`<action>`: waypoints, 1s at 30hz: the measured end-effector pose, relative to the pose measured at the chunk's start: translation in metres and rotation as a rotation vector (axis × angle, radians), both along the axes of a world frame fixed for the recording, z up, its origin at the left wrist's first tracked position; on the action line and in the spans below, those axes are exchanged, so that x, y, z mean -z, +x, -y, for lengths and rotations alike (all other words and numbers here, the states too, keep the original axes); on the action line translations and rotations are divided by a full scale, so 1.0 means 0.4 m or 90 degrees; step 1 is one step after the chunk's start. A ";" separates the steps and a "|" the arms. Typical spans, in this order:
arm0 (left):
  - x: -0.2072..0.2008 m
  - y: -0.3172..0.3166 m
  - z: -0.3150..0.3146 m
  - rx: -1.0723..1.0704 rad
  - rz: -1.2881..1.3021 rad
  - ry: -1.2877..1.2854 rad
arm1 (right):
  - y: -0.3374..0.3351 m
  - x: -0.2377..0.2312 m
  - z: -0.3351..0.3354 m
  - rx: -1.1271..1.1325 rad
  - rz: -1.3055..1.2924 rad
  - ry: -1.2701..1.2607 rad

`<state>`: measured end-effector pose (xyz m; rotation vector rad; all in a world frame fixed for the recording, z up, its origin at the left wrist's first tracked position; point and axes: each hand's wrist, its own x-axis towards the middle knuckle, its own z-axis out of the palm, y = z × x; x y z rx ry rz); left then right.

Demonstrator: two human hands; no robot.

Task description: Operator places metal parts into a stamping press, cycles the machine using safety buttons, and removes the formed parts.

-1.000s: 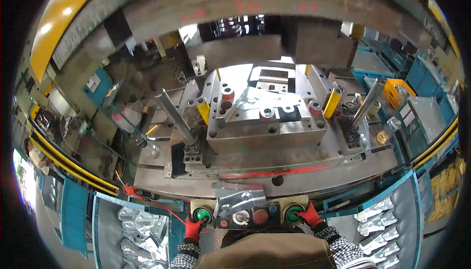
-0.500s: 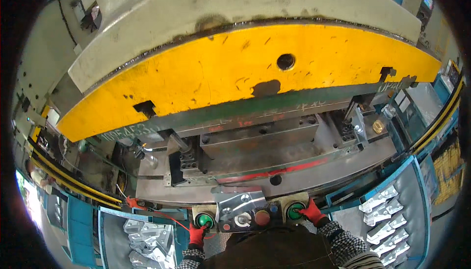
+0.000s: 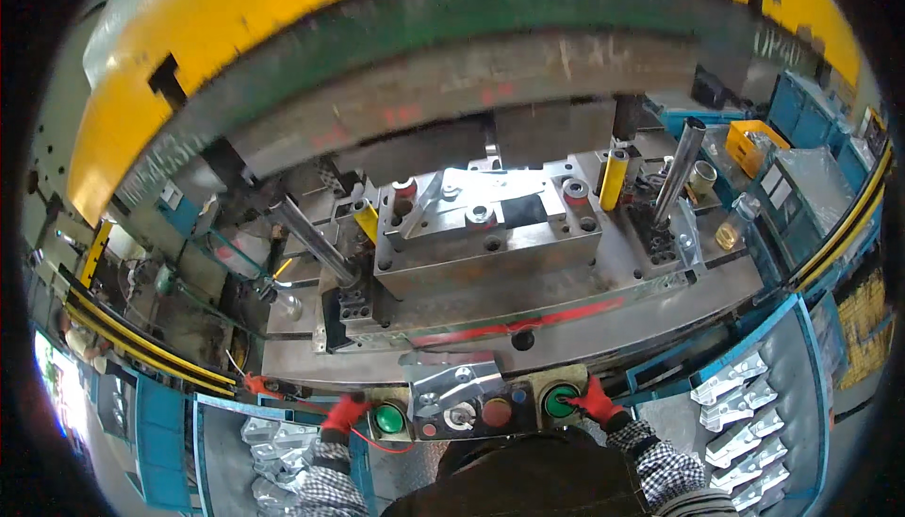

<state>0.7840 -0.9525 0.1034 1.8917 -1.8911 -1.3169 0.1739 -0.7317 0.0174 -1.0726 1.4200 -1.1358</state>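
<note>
My right hand (image 3: 596, 402), in a red glove, has its fingers stretched to the right green push button (image 3: 562, 401), with nothing held. Left of the other green push button (image 3: 389, 418), and off it, is my red-gloved left hand (image 3: 346, 413); its fingers are too blurred to read. Between the buttons, a bent sheet-metal part (image 3: 458, 382) lies on the control box (image 3: 436, 430), beside a red knob (image 3: 497, 412). Ahead, a shiny formed metal part (image 3: 500, 184) rests on the lower die (image 3: 485, 262), below the raised upper die (image 3: 452, 74).
Bins of formed metal parts stand at my left (image 3: 203, 460) and right (image 3: 813, 404). Steel guide posts (image 3: 681, 173) and yellow pins (image 3: 614, 180) rise around the lower die. A red cable (image 3: 372, 443) hangs near my left hand. A yellow crate (image 3: 749, 145) sits farther back.
The upper die has risen, uncovering the lower die and the part on it. My left hand has left its green button and shifted left. My right hand stays at its button.
</note>
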 end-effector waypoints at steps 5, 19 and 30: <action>-0.521 -0.471 0.240 0.050 -0.279 -0.394 | -0.051 -0.068 -0.038 0.046 0.003 0.043; -0.705 -1.188 0.586 0.116 0.461 -0.864 | -0.426 0.236 -0.315 0.361 -0.066 0.017; -0.823 -0.952 0.376 0.084 -0.184 -0.856 | -0.879 -0.304 0.094 0.491 -0.251 -0.020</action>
